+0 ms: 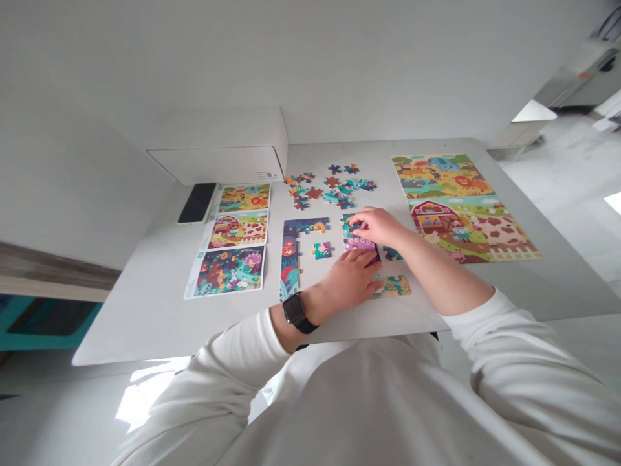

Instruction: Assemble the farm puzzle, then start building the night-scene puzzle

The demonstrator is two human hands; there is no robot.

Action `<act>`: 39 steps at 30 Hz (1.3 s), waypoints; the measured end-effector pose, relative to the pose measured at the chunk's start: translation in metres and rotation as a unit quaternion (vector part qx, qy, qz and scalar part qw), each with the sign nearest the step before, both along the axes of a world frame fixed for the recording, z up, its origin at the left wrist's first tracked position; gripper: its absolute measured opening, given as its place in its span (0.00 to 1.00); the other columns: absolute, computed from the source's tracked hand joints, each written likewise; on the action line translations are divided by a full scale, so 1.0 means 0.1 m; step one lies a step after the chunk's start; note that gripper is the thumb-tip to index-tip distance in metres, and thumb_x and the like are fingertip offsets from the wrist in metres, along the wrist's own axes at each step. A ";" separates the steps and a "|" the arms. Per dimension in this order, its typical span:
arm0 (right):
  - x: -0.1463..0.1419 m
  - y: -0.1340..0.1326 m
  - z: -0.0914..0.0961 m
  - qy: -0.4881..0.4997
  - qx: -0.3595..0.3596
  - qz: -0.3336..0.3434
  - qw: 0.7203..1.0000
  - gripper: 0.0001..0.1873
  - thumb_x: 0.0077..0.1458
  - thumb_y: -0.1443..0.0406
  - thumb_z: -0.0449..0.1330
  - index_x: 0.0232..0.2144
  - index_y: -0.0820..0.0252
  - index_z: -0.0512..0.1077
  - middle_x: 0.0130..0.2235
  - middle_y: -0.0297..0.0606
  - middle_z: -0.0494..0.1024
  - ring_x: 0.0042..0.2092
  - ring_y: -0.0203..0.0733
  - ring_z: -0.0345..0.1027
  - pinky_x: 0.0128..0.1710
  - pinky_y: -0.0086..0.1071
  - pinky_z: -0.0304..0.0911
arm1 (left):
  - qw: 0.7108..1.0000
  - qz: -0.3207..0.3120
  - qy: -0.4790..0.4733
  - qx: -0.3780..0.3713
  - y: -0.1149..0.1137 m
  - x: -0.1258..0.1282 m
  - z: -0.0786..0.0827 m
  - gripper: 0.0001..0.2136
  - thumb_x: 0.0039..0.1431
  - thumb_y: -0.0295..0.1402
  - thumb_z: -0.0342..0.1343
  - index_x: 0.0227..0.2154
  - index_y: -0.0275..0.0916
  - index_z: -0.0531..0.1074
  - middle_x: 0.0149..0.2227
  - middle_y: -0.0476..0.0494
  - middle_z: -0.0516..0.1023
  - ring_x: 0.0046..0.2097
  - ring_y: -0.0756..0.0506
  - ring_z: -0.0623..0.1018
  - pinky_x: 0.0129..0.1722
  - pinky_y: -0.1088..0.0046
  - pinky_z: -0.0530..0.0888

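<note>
My right hand pinches a teal puzzle piece and sets it against a purple cluster of joined pieces in the middle of the white table. My left hand, a black watch on its wrist, lies with fingers flat on the lower edge of that cluster. A partly built dark blue puzzle border lies to the left. One small teal piece sits inside it. Loose pieces are scattered farther back.
Two finished puzzles lie at the right. A reference sheet with three pictures lies at the left, a black phone beside it. A white box stands at the back. More joined pieces lie near my right forearm.
</note>
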State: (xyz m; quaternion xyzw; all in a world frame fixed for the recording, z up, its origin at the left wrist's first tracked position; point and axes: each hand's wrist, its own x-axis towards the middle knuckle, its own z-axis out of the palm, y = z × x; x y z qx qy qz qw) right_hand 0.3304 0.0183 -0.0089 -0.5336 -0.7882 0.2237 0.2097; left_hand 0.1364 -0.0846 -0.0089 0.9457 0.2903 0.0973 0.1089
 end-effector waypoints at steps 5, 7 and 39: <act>0.00 0.00 -0.02 0.009 0.001 -0.003 1.000 0.11 0.57 0.70 0.71 0.42 0.54 0.86 0.49 0.40 0.85 0.35 0.40 0.76 0.44 0.36 0.70 | 1.000 0.001 0.008 -0.005 0.00 0.00 0.01 0.24 0.76 0.47 0.53 0.63 0.38 0.79 0.68 0.34 0.75 0.69 0.31 0.72 0.70 0.52 0.69; 0.00 0.00 -0.03 0.012 0.001 -0.001 1.000 0.11 0.57 0.70 0.71 0.42 0.54 0.86 0.49 0.41 0.85 0.36 0.41 0.77 0.44 0.36 0.71 | 1.000 0.001 0.009 -0.007 0.00 0.00 0.02 0.24 0.76 0.47 0.53 0.63 0.39 0.78 0.69 0.34 0.75 0.69 0.31 0.71 0.70 0.52 0.69; 0.22 -0.07 0.16 0.326 -0.163 -0.050 0.930 0.21 0.51 0.55 0.78 0.43 0.56 0.80 0.37 0.38 0.82 0.39 0.44 0.77 0.39 0.37 0.76 | 0.959 0.168 -0.217 -0.072 0.59 -0.50 0.39 0.09 0.72 0.36 0.59 0.48 0.39 0.79 0.49 0.39 0.84 0.50 0.42 0.83 0.54 0.62 0.79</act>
